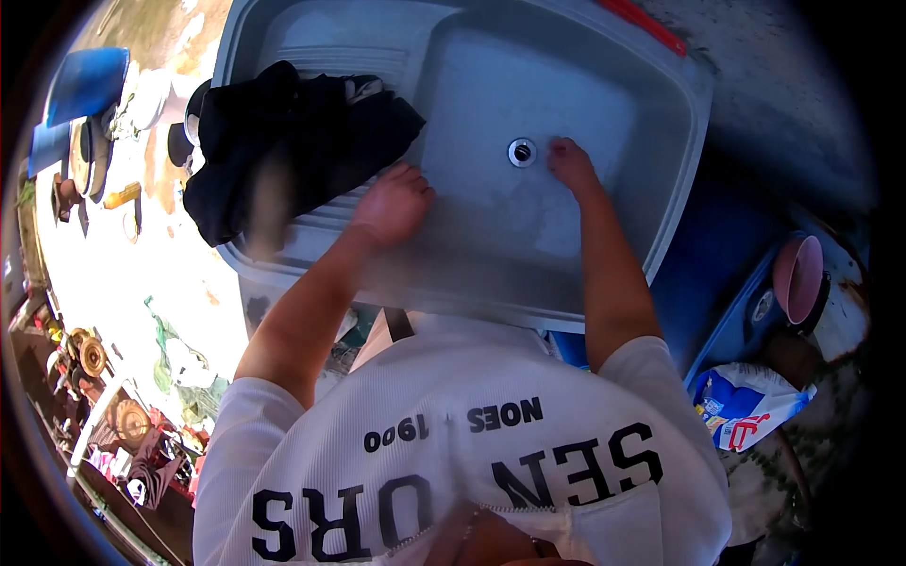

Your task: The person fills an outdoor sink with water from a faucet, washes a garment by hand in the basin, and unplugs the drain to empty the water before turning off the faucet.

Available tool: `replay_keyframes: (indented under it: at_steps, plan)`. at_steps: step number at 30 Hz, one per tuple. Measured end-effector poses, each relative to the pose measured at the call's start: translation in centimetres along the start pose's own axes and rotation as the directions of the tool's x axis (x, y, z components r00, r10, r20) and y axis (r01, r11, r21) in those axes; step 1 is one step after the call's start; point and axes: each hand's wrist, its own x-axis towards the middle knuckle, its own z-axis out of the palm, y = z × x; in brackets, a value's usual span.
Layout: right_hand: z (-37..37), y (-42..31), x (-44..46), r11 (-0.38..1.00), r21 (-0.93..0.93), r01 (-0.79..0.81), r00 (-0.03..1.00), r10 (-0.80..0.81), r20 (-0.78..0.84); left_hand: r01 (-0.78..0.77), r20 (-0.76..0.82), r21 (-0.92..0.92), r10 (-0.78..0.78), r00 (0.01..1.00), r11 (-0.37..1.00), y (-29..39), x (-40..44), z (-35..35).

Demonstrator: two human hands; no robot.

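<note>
A grey laundry sink (566, 269) lies in front of me, with a ribbed washboard side on the left and a deeper basin on the right. Bunched dark cloth (302, 137), maybe a garment, covers much of the washboard and hangs over the left rim. My left hand (394, 203) is at the lower right edge of the cloth, its fingers curled; whether it grips anything is hidden. Over the basin, just right of the metal drain (521, 152), my right hand (573, 165) is closed, and its fingertips are too unclear to show any held thing.
Right of the sink stand a blue barrel (731, 316), a pink bowl (798, 279) and a printed plastic bag (750, 401). A red object (646, 24) lies along the far rim. Blue containers (87, 87) and scattered items lie on the sunlit ground at left.
</note>
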Motion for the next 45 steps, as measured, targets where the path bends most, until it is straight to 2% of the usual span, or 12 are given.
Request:
replay_keyframes:
  at_steps: [1,4,7,10,13,14,16,19,25,28,34,45]
  plan:
    - [0.1,-1.1,0.1,0.954,0.299,-0.033,0.998,0.017,0.056,-0.001,0.001,0.006,0.001,1.000,1.000,0.0,0.0,-0.1]
    - [1.3,3.1,2.5,0.993,0.105,0.057,0.992,-0.044,-0.122,0.001,0.010,-0.025,-0.001,1.000,1.000,0.0,0.2,-0.1]
    - [0.8,5.4,0.0,0.701,-0.658,0.273,0.962,-0.204,0.182,-0.012,0.016,-0.024,0.012,1.000,1.000,-0.1,0.2,-0.2]
    - [2.5,6.4,-1.2,0.378,-0.779,0.500,0.850,-0.044,0.524,0.020,0.096,-0.026,-0.017,0.995,0.999,0.3,0.2,-1.1]
    - [2.6,2.2,-2.7,0.811,-0.558,0.177,0.976,-0.071,0.206,0.028,0.095,-0.022,-0.026,0.995,0.999,0.3,0.2,-1.1]
    - [2.5,0.5,-3.3,0.992,-0.126,0.029,0.986,-0.007,0.166,0.026,0.102,-0.027,-0.023,0.995,0.999,0.3,0.2,-1.2]
    - [2.2,-1.8,-4.0,0.654,0.722,-0.227,0.974,0.136,0.183,0.021,0.113,-0.039,-0.016,0.994,0.999,0.2,0.3,-1.3]
    - [1.5,0.7,-2.8,0.758,0.598,-0.259,0.954,0.296,0.039,-0.003,-0.016,-0.071,0.002,1.000,0.997,-0.1,0.1,0.0]
    - [3.3,6.4,-0.7,0.941,-0.314,-0.129,0.962,0.041,-0.272,-0.020,-0.009,-0.026,0.020,1.000,0.999,-0.1,0.1,0.2]
    - [3.2,0.6,-2.5,0.863,0.477,-0.165,0.982,0.191,-0.005,-0.011,0.000,-0.039,0.011,1.000,0.999,-0.1,0.1,0.0]
    - [3.9,-1.3,-1.7,0.964,-0.265,-0.009,0.967,-0.059,-0.247,0.001,0.010,-0.008,-0.001,1.000,1.000,0.0,0.1,0.1]
    - [4.2,0.2,-1.1,0.987,-0.158,0.011,0.918,-0.072,-0.390,-0.006,-0.006,-0.030,0.005,1.000,1.000,-0.2,0.0,0.5]
